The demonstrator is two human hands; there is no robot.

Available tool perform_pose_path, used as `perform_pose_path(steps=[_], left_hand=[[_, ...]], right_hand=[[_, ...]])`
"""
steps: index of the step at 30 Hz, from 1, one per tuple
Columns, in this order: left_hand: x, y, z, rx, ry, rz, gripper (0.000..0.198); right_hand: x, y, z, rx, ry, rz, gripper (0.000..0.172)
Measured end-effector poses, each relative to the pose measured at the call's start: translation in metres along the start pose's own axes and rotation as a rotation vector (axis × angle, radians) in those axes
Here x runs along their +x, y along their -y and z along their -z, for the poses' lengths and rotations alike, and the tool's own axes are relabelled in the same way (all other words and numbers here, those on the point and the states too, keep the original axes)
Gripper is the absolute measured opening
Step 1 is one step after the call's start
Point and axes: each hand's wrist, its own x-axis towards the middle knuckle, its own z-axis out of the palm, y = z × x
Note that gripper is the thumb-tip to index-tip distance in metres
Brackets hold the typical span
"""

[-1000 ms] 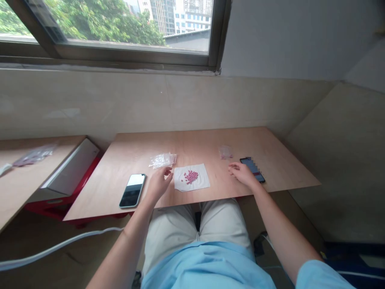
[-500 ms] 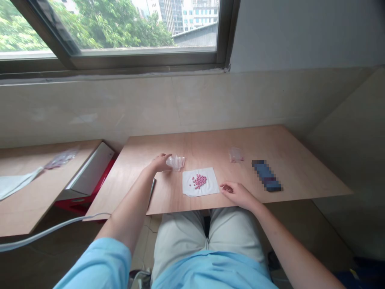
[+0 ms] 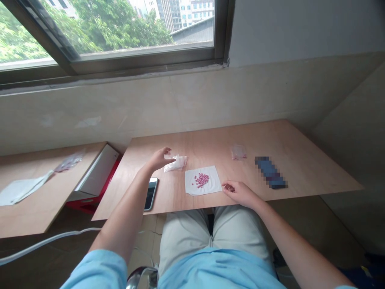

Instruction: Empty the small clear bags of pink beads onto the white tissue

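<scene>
My left hand (image 3: 161, 158) is raised over the table, thumb and fingers apart and nothing between them. Just right of it, and partly under the thumb, lie small clear plastic bags (image 3: 179, 162). A white sheet (image 3: 192, 190), paper or cloth, is spread in front of me and bears a cluster of small round pink pieces (image 3: 202, 180), like beads or pills. At the sheet's right edge rests my right hand (image 3: 239, 192), its fingers curled in toward the thumb. Whatever may be between those fingertips is hidden.
On the wooden table (image 3: 207, 144) another small clear bag (image 3: 238, 152) lies farther back, with a blurred-out dark blue object (image 3: 270, 172) to its right. A phone (image 3: 151, 194) sits beside my left forearm. The left table holds a white cloth (image 3: 22, 188) and plastic bags (image 3: 69, 161).
My left hand has come off the clear bags, and its thumb and fingers have spread. The phone shows more fully. My right hand stays at the sheet's edge; the view has shifted slightly.
</scene>
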Motion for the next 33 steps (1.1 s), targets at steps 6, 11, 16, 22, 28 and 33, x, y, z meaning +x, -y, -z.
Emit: perform_pose_path(steps=[6, 11, 16, 22, 28, 33], left_hand=[[-0.038, -0.06, 0.008, -0.656, 0.148, 0.037, 0.052], [-0.087, -0.097, -0.025, -1.163, 0.308, 0.113, 0.055], [-0.158, -0.126, -0.064, -0.906, 0.305, 0.055, 0.047], [-0.221, -0.146, -0.085, -0.682, 0.314, -0.111, 0.04], [-0.239, -0.146, -0.088, -0.583, 0.471, -0.154, 0.044], [-0.239, -0.14, -0.099, -0.275, 0.408, -0.191, 0.031]], right_hand=[[-0.004, 0.006, -0.002, -0.036, 0.024, 0.036, 0.025], [-0.009, 0.015, -0.006, -0.08, 0.022, 0.074, 0.025], [-0.025, 0.047, -0.019, 0.08, -0.011, 0.189, 0.025], [-0.058, 0.085, -0.05, 0.209, 0.267, 0.328, 0.037], [-0.078, 0.091, -0.079, 0.004, 0.398, 0.409, 0.031], [-0.082, 0.087, -0.098, -0.154, 0.401, 0.407, 0.033]])
